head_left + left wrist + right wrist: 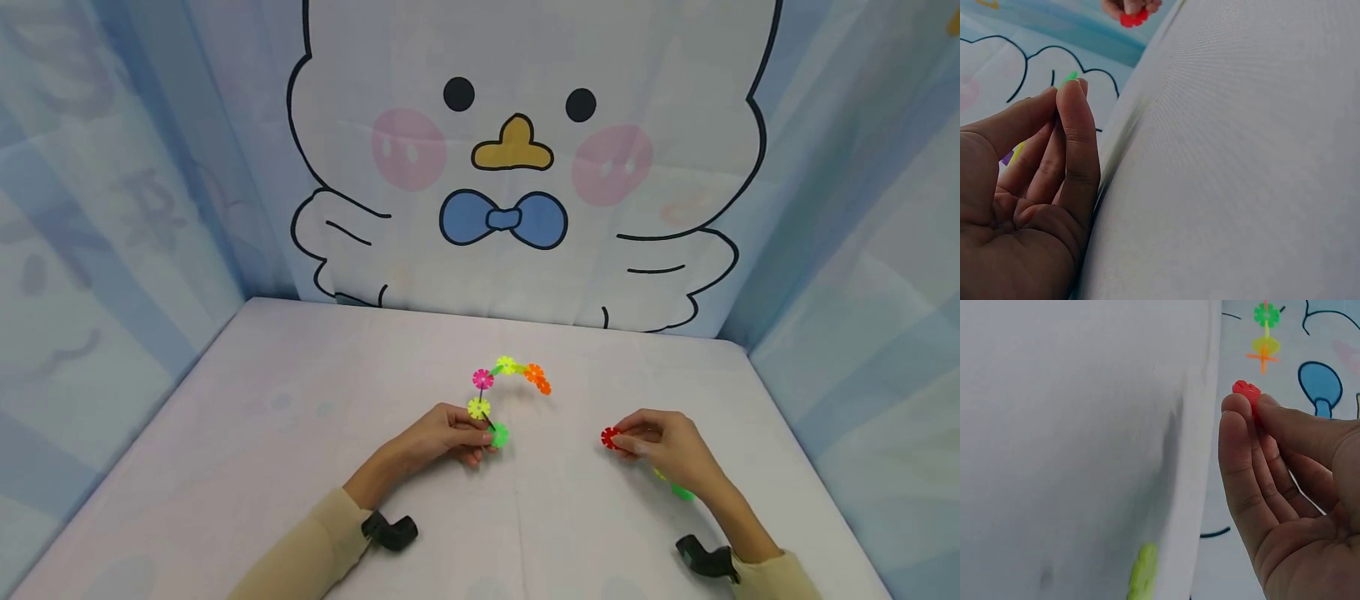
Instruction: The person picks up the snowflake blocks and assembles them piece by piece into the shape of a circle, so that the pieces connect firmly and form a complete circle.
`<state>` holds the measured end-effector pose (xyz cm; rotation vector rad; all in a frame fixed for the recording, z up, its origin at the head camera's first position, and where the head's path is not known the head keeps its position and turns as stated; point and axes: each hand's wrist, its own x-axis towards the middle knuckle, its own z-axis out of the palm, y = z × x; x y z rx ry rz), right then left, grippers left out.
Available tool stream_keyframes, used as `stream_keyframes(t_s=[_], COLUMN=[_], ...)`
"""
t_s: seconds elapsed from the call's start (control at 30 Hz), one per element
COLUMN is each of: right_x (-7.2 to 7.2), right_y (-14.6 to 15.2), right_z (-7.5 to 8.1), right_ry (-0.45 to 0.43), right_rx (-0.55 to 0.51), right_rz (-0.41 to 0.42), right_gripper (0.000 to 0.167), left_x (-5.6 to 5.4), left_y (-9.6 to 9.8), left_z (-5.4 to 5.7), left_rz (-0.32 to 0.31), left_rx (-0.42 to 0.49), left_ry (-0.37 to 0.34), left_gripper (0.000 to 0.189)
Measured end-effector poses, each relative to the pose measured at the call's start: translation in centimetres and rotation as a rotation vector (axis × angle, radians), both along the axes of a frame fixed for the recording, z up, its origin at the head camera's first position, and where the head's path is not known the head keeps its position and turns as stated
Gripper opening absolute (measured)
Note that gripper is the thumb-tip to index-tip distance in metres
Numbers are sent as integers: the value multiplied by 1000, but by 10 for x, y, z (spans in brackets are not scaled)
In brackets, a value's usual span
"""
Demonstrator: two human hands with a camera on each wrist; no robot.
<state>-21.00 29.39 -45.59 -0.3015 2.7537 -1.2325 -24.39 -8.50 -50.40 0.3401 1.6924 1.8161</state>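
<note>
My left hand (453, 433) pinches a green snowflake disc (500, 435) at the near end of a linked chain between thumb and fingertips. From there the chain arcs up and to the right through a yellow disc (478, 408), a pink disc (482, 379), another yellow disc (506, 365) and orange discs (534, 372), with darker and green pieces edge-on between them. Apart from the chain, my right hand (675, 446) pinches a single red snowflake disc (609, 438). Its notched rim (1245, 390) sticks out beyond the fingertips in the right wrist view.
Below my right hand, a green disc (682, 492) and a yellow disc (659, 473), partly hidden by the wrist, lie on the white-covered table (360, 367). A printed curtain (525, 275) hangs behind the far edge, with more curtains on both sides.
</note>
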Motion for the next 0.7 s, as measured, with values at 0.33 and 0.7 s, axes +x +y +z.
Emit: stream_keyframes(t_s=[0.33,0.7], right_x=[-6,-5], right_y=[-54,-101], right_z=[-9,-14], right_ry=[-37,25], right_rx=[-121,-193], right_rz=[88,205], right_gripper=[14,13], left_x=[0,1], left_y=[1,-1], left_z=[-1,0], left_rz=[-12,-12], left_rx=[-3,-19], left_ry=[4,19], left_gripper=[24,25])
